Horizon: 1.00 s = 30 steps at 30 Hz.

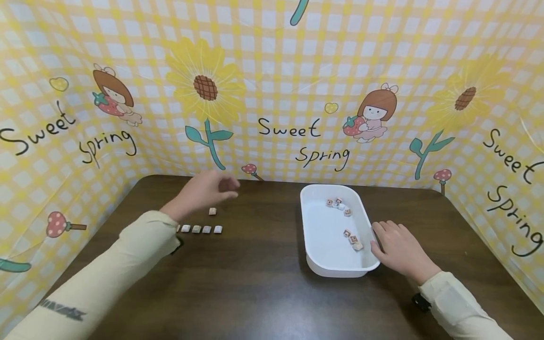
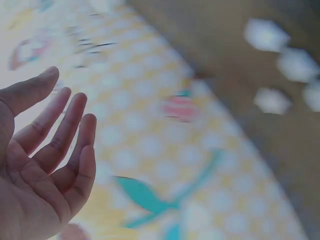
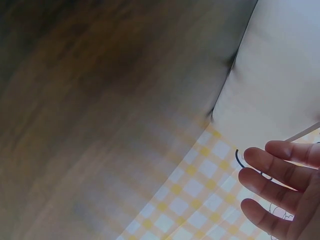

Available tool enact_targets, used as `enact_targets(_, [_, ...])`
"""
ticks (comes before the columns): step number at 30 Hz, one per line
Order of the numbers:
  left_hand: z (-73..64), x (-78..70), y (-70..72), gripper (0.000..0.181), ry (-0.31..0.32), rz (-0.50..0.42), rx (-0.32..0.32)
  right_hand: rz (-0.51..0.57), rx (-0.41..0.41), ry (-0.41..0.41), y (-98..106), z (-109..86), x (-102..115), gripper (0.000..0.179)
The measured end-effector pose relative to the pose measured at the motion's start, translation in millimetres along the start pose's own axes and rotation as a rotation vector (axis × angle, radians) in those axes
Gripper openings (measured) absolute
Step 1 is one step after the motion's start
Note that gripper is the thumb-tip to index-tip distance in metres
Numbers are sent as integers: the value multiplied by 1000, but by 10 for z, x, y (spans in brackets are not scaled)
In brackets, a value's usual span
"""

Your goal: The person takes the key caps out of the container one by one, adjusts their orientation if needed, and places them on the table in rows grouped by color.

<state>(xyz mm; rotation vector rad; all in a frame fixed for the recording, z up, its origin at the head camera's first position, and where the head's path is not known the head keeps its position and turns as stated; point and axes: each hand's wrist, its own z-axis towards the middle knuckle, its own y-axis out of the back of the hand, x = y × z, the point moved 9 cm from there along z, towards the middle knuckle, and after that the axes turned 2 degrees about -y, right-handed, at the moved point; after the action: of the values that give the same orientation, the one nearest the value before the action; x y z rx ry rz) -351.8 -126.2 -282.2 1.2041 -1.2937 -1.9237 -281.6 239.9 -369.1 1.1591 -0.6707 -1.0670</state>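
Note:
My left hand [image 1: 208, 189] hovers above the far left of the table, fingers loosely bent and holding nothing. In the left wrist view its palm and spread fingers [image 2: 75, 130] are bare. Under it lies a single small whitish square piece [image 1: 212, 211], which looks like a keycap. Nearer the front, several similar pieces [image 1: 207, 229] form a row, its left end partly hidden by the wrist. My right hand [image 1: 399, 248] is at the right rim of a white tray [image 1: 314, 255], its fingertips right by the edge. Inside the tray, several keycap-like pieces [image 1: 347, 212] lie in two loose groups, some showing reddish-brown undersides.
The dark brown table [image 1: 263, 302] ends at the back against a yellow checked cloth [image 1: 272, 85], which also rises on both sides. The tray stands right of the table's middle, its raised walls between the two hands.

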Motion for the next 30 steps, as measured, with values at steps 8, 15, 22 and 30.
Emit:
enact_targets(8, [629,-1096,-200,18,-94,-69,69,5,-2,-3,4,-3,-27,32])
enact_targets(15, [1200,-1786,-910,18,-115,-75,130,3,-33,14,-9,1,-8,30])
enact_targets(22, [1644,-1808,-1511,10,20,-60,133,3,-24,6,-12,23,-6,30])
enact_targets(30, [1855,-1567,-2035,13,118,106,112,-2,-23,2,-7,6,-19,28])
